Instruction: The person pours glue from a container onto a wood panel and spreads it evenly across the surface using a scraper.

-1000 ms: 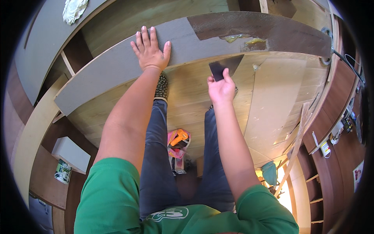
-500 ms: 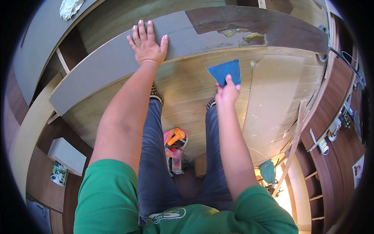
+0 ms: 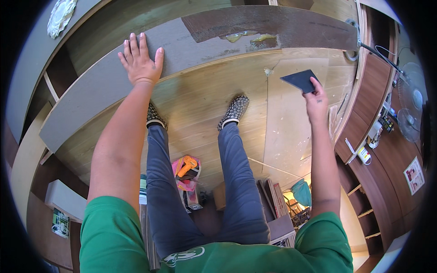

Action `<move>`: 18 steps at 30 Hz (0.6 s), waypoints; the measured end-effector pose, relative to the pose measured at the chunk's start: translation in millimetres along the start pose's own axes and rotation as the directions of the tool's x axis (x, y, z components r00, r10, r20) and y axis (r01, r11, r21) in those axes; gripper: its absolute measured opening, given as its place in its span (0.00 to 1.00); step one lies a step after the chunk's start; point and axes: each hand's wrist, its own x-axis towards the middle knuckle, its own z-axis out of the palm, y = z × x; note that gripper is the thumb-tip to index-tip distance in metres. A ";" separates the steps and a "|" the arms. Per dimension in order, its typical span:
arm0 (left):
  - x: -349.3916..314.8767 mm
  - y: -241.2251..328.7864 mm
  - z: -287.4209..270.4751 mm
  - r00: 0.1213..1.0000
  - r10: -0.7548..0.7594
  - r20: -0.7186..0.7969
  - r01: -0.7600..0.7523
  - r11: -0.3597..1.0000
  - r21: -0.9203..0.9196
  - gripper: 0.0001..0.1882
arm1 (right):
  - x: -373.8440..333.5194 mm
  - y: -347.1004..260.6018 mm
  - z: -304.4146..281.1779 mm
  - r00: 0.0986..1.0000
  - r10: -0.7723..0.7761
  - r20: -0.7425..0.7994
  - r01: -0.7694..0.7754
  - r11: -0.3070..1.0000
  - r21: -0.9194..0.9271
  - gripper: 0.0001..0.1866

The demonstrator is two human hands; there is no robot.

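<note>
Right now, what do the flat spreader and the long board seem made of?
Flat spreader: probably plastic, smooth and dark, judging by its thin, even sheet; coated metal possible.
Long board: likely wood-based, its face partly matte grey; the pale, wood-coloured edge suggests this.

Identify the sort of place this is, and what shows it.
Probably a woodworking shop or interior fit-out site, which is unclear: a long grey-and-brown board smeared with yellowish paste, a dark flat thin plate in the right hand, and an orange pistol-shaped tool.
</note>
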 end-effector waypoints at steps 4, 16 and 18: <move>-1.1 -3.7 -1.5 1.000 -0.005 0.001 0.005 1.000 -0.008 0.41 | 20.9 -73.6 -12.0 0.943 0.331 -0.030 -0.307 0.831 -0.464 0.19; -0.6 0.0 -3.0 1.000 0.005 -0.022 -0.005 1.000 0.001 0.40 | 157.3 -97.0 26.1 0.815 -0.488 0.313 0.535 0.424 -0.731 0.23; -0.1 0.9 -3.8 1.000 0.001 -0.018 -0.001 1.000 0.000 0.40 | 163.0 -103.2 39.2 0.873 -0.394 0.287 0.460 0.470 -0.753 0.23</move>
